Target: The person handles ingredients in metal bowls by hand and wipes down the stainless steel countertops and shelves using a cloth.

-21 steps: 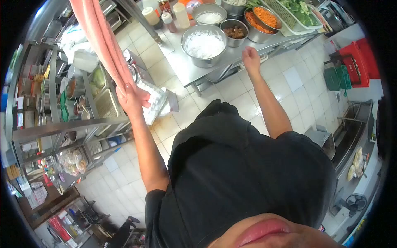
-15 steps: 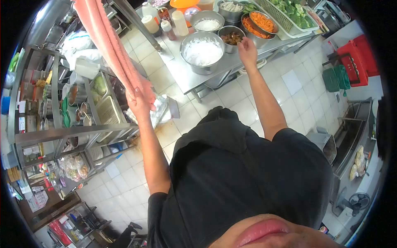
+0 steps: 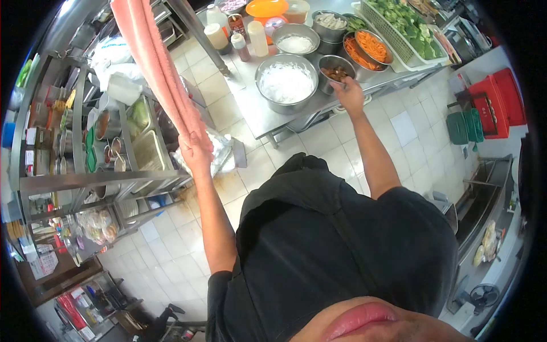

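Observation:
My left hand (image 3: 196, 153) is closed around the lower end of a long pink towel (image 3: 159, 68), which stretches up and away to the top left. My right hand (image 3: 351, 97) is at the near rim of a small steel pot (image 3: 329, 83), its fingers bent over the edge. Brown pieces of food (image 3: 335, 73) lie inside that pot. Just left of it stands a larger steel bowl (image 3: 285, 107) of white powder. Behind and to the right, a steel bowl (image 3: 373, 45) holds shredded carrot.
The steel table (image 3: 245, 102) also bears squeeze bottles (image 3: 258, 43), another bowl of white powder (image 3: 296, 43) and a basket of greens (image 3: 393, 43). Metal shelving (image 3: 85, 181) with containers stands at left. Red and green bins (image 3: 497, 102) are at right.
My right hand has come down onto the pot's near rim, and the pot has shifted slightly toward me and to the right. My left hand keeps its hold on the towel. The view has tilted slightly.

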### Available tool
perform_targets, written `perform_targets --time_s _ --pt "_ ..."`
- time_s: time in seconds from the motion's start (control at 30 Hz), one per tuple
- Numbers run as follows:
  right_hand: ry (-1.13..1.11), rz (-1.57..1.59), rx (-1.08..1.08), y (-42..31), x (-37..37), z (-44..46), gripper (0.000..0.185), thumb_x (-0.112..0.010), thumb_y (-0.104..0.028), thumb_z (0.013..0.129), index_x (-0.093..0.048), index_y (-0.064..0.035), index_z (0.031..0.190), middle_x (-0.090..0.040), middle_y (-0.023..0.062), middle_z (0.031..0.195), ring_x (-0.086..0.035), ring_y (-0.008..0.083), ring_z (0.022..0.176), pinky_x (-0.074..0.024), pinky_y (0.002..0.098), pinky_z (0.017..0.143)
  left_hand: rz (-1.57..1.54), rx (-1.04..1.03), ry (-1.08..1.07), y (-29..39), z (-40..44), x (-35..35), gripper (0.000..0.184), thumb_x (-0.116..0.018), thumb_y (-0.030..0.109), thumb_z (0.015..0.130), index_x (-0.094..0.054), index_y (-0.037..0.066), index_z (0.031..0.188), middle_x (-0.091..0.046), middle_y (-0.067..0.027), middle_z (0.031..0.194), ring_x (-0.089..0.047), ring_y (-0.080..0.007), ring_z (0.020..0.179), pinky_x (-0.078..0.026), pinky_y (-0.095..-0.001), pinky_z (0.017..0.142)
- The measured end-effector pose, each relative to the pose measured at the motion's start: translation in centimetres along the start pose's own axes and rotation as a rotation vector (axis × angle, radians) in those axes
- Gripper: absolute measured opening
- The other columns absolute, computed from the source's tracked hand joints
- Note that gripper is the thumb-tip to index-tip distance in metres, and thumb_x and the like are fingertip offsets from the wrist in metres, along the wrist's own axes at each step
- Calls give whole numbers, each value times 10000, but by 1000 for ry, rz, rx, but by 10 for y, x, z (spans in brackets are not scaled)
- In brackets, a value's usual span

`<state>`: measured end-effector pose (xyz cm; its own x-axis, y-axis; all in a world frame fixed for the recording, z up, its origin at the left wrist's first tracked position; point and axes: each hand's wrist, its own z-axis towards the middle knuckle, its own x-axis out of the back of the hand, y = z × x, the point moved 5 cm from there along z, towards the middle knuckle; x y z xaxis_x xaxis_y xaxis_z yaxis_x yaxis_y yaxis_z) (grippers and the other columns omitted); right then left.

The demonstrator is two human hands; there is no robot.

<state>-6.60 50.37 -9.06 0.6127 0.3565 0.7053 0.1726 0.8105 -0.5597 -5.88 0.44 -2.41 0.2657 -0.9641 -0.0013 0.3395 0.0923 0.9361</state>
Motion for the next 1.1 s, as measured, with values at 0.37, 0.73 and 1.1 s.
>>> perform_targets --time_s 0.37,0.73,1.1 --pt "150 98 82 -78 118 109 443 -770 -415 696 -620 -29 851 -658 129 803 -596 237 709 -468 336 655 -23 268 -31 -33 5 -32 253 -460 194 966 -454 40 1167 -554 -53 755 -512 -106 517 -412 -247 426" --pt "198 66 136 -45 13 246 219 -720 -195 717 -571 -37 746 -642 190 752 -627 370 770 -479 445 687 -5 113 -8 -26 4 -26 250 -463 242 965 -463 50 1125 -554 -53 747 -502 -104 503 -392 -245 407" --pt "171 196 137 -58 11 171 426 -707 -251 727 -601 -33 1077 -654 204 902 -643 358 835 -509 432 702 46 304 41 -24 -13 -24 317 -501 281 959 -493 29 1150 -592 -56 816 -500 -87 527 -429 -240 440"
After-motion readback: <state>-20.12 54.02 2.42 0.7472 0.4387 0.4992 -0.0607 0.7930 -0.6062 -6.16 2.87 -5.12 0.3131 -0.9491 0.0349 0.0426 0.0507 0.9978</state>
